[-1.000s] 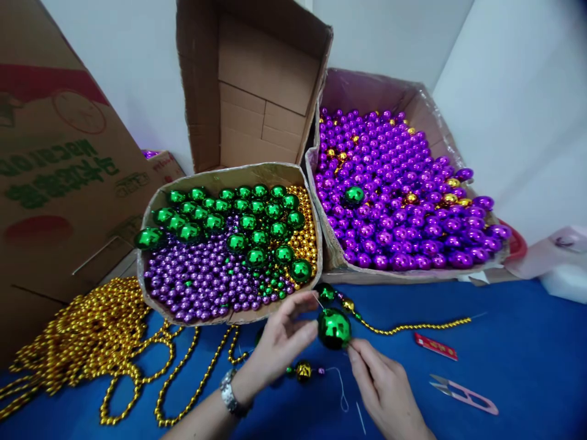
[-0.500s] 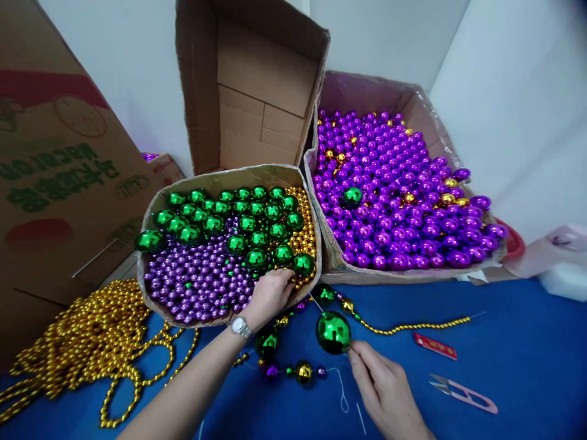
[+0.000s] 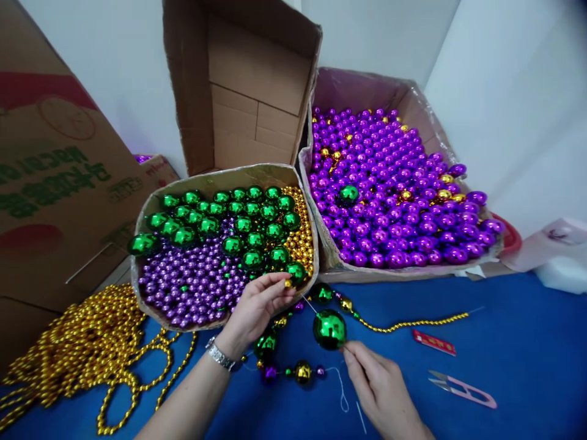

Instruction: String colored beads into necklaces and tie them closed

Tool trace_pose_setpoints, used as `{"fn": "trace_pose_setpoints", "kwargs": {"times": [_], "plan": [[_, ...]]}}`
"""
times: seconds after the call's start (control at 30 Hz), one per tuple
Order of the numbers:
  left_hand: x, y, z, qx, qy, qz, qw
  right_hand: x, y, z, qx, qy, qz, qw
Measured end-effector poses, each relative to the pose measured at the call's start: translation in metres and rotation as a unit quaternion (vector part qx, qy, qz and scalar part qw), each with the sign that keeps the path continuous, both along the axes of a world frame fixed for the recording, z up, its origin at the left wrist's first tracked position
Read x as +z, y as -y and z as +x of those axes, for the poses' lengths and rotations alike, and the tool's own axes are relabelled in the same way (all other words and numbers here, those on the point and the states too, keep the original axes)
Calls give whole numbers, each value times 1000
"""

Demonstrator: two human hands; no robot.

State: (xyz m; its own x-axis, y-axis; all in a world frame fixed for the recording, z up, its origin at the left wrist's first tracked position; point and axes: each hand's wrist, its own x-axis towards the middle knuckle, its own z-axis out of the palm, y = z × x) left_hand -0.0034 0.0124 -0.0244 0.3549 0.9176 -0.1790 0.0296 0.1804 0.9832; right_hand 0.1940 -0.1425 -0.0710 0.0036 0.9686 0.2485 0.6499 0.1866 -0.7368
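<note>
Blue table [image 3: 504, 342] carries it all, white walls behind, cartons crowding the far side.

Large green bead [image 3: 329, 329] sits on the thread, mid-table near the front edge. Right hand [image 3: 380, 391] pinches the thread just at the bead's near-right side, fingers closed on it, same grip as 0.5 s ago.

Change: left hand [image 3: 257, 305] was down in the mixed bead box [image 3: 220, 177] 0.5 s ago; now it is lifted to the box's near rim with 1 small gold bead [image 3: 288, 283] pinched at the fingertips. 1 s ago it was at the green bead. So a pick from the box looks done, and I'd judge the gold bead is next onto the thread.

Strung part [image 3: 293, 370] (green, purple, gold beads) curls under the left wrist, touching the table. Gold bead strand [image 3: 413, 322] runs right from the green bead.

Room: left side tight, pile of gold bead chains [image 3: 82, 348] near-left, big carton [image 3: 55, 183] behind it. Purple bead box [image 3: 403, 189] blocks far right. Open table lies near-right, apart from a red packet [image 3: 433, 342] and thread snips [image 3: 461, 390], both clear of the right hand.
</note>
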Motion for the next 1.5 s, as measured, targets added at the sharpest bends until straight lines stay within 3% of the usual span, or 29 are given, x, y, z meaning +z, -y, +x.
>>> {"fn": "trace_pose_setpoints", "kwargs": {"times": [0.07, 0.13, 0.43, 0.73, 0.93, 1.03, 1.1, 1.23, 1.37, 1.5], "plan": [[2, 7, 1, 19, 125, -105, 986, -1, -1, -1, 5, 11, 0, 1000], [3, 12, 2, 28, 171, -142, 975, -3, -2, -2, 8, 23, 5, 1000], [10, 21, 13, 40, 204, -156, 966, -5, -1, 0, 0, 40, 23, 999], [8, 30, 20, 17, 130, -71, 989, -16, 0, 8, -22, 114, 69, 991], [-18, 48, 42, -27, 50, -42, 998, -38, -2, 7, -49, 107, -2, 993], [-32, 54, 48, -51, 3, 25, 998, -56, 1, 17, -40, 131, -21, 990], [-32, 56, 50, -63, -21, 86, 994, -59, 3, 27, -37, 149, -21, 988], [0, 55, 54, -69, -41, 187, 979, -35, -2, 38, -57, 147, -25, 987], [47, 50, 64, -82, 0, 166, 983, 2, -14, 24, -17, 10, 8, 1000], [76, 37, 73, -132, 27, 167, 977, 15, -17, 14, -23, -98, 30, 994]]}}
